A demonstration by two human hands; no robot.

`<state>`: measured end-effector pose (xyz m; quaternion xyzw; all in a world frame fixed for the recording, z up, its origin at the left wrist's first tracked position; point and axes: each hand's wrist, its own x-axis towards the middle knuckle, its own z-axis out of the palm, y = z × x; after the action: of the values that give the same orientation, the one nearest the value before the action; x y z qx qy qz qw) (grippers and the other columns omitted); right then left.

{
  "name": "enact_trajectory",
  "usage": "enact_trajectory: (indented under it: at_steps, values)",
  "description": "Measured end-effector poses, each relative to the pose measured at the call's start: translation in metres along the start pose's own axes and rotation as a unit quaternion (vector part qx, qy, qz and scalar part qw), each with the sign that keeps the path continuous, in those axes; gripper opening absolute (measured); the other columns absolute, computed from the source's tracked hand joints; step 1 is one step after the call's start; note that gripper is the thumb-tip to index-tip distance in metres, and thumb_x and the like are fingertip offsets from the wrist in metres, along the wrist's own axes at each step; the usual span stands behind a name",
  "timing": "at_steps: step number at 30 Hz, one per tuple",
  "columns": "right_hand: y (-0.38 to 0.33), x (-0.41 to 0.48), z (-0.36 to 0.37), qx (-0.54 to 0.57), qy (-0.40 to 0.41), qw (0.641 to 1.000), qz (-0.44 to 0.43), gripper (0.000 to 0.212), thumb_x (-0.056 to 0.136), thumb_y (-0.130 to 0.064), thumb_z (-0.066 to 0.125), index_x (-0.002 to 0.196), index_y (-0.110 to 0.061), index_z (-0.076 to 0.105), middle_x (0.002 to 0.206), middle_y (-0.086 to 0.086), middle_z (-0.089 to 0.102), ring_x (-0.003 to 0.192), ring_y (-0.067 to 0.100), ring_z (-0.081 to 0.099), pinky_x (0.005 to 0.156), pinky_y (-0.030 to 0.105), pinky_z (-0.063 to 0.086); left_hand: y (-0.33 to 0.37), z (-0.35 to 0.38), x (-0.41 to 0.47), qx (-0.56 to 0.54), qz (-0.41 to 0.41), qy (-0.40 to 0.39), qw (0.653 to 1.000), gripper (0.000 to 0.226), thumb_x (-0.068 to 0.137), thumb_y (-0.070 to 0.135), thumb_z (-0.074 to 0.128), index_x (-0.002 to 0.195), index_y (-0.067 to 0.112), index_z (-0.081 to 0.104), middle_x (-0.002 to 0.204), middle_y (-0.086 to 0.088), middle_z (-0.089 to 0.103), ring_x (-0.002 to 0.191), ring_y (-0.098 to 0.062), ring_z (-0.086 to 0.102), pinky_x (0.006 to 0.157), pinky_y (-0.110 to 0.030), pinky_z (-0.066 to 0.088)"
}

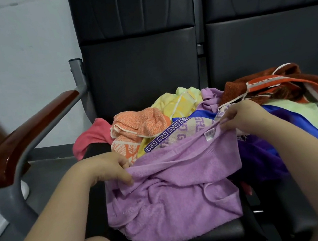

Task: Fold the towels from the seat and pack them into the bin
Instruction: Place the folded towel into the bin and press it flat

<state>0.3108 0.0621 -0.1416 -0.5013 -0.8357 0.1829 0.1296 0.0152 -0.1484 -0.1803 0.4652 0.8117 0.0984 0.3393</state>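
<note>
The left hand and right hand each pinch the upper hem of a crumpled lilac towel, fingers curled on the cloth, which stretches between them. The towel, its white label just beside the right hand, sags onto the front of the black seat. Behind it are heaped an orange towel, a yellow towel, a rust-red towel and a pale green towel.

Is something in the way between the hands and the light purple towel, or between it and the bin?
Nothing is between them: the left hand and the right hand both pinch the light purple towel along its top edge. The bin is not in view, so that way cannot be judged.
</note>
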Motion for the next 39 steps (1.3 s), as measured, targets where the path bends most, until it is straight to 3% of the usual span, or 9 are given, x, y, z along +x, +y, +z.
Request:
enact_trajectory:
  at_steps: [2,10,14,17,22,29,32,36,39]
  values:
    - [0.003,-0.001,-0.001,0.077,0.025,0.997,0.003,0.016,0.083,-0.029,0.078,0.093,-0.020,0.072,0.102,0.001,0.068,0.081,0.012,0.056,0.065,0.025,0.043,-0.002,-0.003,0.001,-0.021,0.002,0.009,1.000,0.032,0.066,0.029,0.087,0.059,0.026,0.056,0.074,0.005,0.059,0.080,-0.016,0.053,0.076,-0.033,0.044]
    - [0.011,-0.001,-0.010,0.367,0.030,0.928,0.058,0.017,0.079,-0.029,0.080,0.090,-0.016,0.076,0.100,0.000,0.070,0.096,0.020,0.065,0.081,0.035,0.057,-0.007,-0.009,-0.004,-0.134,0.009,0.007,0.991,0.040,0.055,0.032,0.096,0.063,0.019,0.059,0.081,-0.002,0.059,0.083,-0.024,0.053,0.076,-0.035,0.044]
    - [0.015,0.000,-0.012,0.422,0.057,0.903,0.050,0.025,0.081,-0.034,0.078,0.100,-0.018,0.076,0.105,-0.004,0.069,0.099,0.017,0.064,0.079,0.031,0.055,-0.005,-0.010,-0.009,-0.172,0.013,-0.064,0.983,0.052,0.052,0.034,0.098,0.084,0.009,0.065,0.098,-0.006,0.064,0.097,-0.025,0.059,0.095,-0.042,0.049]
    - [0.018,0.003,-0.013,0.453,0.082,0.886,0.051,0.025,0.078,-0.037,0.079,0.096,-0.020,0.076,0.106,-0.005,0.069,0.102,0.018,0.064,0.087,0.036,0.056,-0.001,-0.011,-0.009,-0.238,0.032,-0.013,0.971,0.059,0.058,0.031,0.096,0.093,-0.006,0.066,0.109,-0.019,0.069,0.109,-0.037,0.065,0.105,-0.050,0.048]
    - [0.019,0.007,-0.016,0.489,0.120,0.862,0.063,0.026,0.071,-0.040,0.086,0.088,-0.021,0.079,0.108,-0.003,0.073,0.104,0.022,0.067,0.093,0.042,0.056,0.013,-0.014,-0.015,-0.452,0.093,0.130,0.877,0.033,0.077,0.019,0.080,0.100,-0.003,0.071,0.106,-0.011,0.075,0.103,-0.026,0.071,0.078,-0.029,0.057]
    - [0.010,-0.003,-0.024,0.511,0.160,0.844,0.038,0.022,0.073,-0.036,0.085,0.089,-0.023,0.079,0.106,-0.005,0.073,0.107,0.020,0.065,0.095,0.040,0.055,0.017,-0.020,-0.017,-0.578,0.122,0.222,0.776,0.033,0.083,0.021,0.076,0.114,0.009,0.072,0.119,-0.007,0.072,0.108,-0.018,0.071,0.086,-0.032,0.058]
    - [0.001,-0.010,-0.026,0.502,0.177,0.846,0.017,0.017,0.079,-0.034,0.081,0.092,-0.024,0.077,0.103,-0.008,0.072,0.103,0.014,0.065,0.091,0.033,0.055,0.021,-0.016,-0.017,-0.540,0.114,0.195,0.810,0.026,0.086,0.020,0.074,0.110,0.011,0.072,0.114,-0.005,0.073,0.105,-0.020,0.071,0.085,-0.033,0.058]
    - [-0.004,-0.008,-0.022,0.436,0.205,0.876,0.018,0.015,0.080,-0.027,0.081,0.091,-0.019,0.076,0.093,-0.003,0.072,0.092,0.011,0.067,0.083,0.029,0.057,0.019,0.005,0.001,-0.269,0.073,0.138,0.950,0.023,0.083,0.028,0.080,0.097,0.011,0.075,0.103,-0.006,0.074,0.102,-0.027,0.068,0.092,-0.045,0.057]
    - [-0.001,-0.003,-0.019,0.359,0.205,0.909,0.045,0.013,0.081,-0.023,0.079,0.089,-0.014,0.074,0.089,0.000,0.070,0.089,0.017,0.066,0.080,0.034,0.057,0.026,0.020,0.009,-0.116,0.070,0.094,0.986,0.029,0.080,0.033,0.083,0.088,0.008,0.070,0.086,-0.001,0.061,0.079,-0.016,0.055,0.069,-0.031,0.046]
